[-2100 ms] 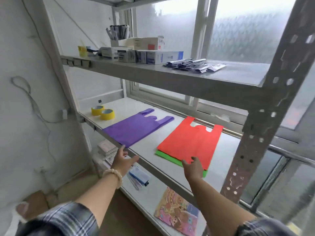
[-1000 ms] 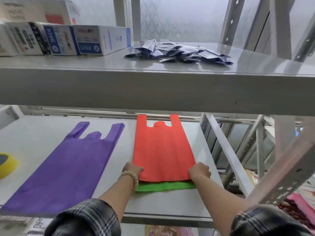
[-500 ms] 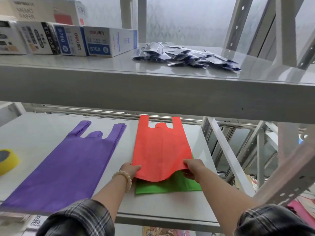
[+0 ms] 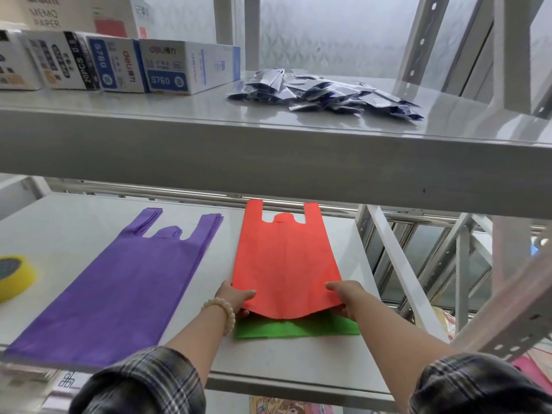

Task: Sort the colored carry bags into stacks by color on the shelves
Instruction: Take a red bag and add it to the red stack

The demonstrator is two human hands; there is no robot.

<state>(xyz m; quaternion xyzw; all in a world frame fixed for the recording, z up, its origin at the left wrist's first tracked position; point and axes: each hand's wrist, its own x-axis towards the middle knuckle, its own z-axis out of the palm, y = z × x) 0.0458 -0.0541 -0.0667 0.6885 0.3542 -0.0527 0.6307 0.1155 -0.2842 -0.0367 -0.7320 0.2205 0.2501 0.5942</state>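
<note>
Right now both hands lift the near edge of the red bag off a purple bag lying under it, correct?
Not quite. The head view shows both hands, left and right, lifting the red bag off a green bag. The purple bags lie apart, to the left.

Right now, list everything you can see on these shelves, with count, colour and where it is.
Purple bags: one stack, purple, middle shelf left.
Red bag: one, red-orange, middle shelf right, near edge lifted.
Green bag: at least one, green, under the red bag.
Tape roll: one, yellow, left edge of the middle shelf.
Boxes: several, white with blue and black print, upper shelf left.
Sachets: a loose pile, silver and dark blue, upper shelf right.
Shelf rack: grey metal, window behind.
Left hand: beaded bracelet, pinching the red bag's near left corner.
Right hand: pinching its near right corner.
</note>
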